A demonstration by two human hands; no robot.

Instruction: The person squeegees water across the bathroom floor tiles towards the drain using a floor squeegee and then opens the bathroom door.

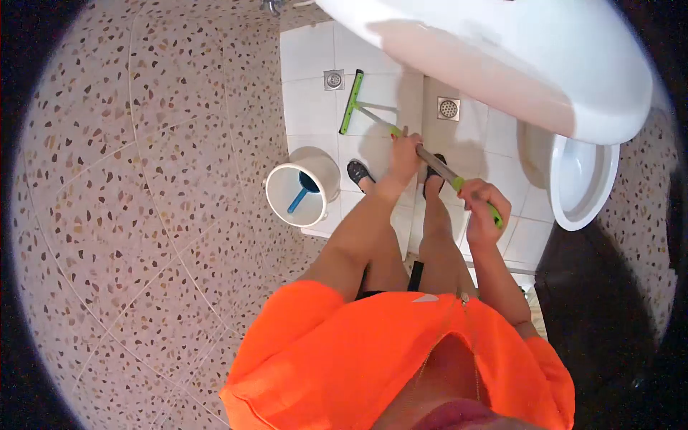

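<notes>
A floor squeegee with a green head [351,102] and a grey pole slants across the middle of the view. Its head lies on the white floor tiles. My left hand [405,155] is closed round the lower part of the pole, beside a green joint. Further up, near the green end of the handle, my right hand [486,203] is wrapped round the pole. The squeegee head is to the upper left of both hands.
A white bucket [278,203] holding a blue mug [299,197] stands left of my feet. Two square drains [334,79] [448,109] are set in the floor. A white basin [502,50] overhangs the upper right, near a white toilet bowl [577,188]. A speckled wall [129,215] rises at left.
</notes>
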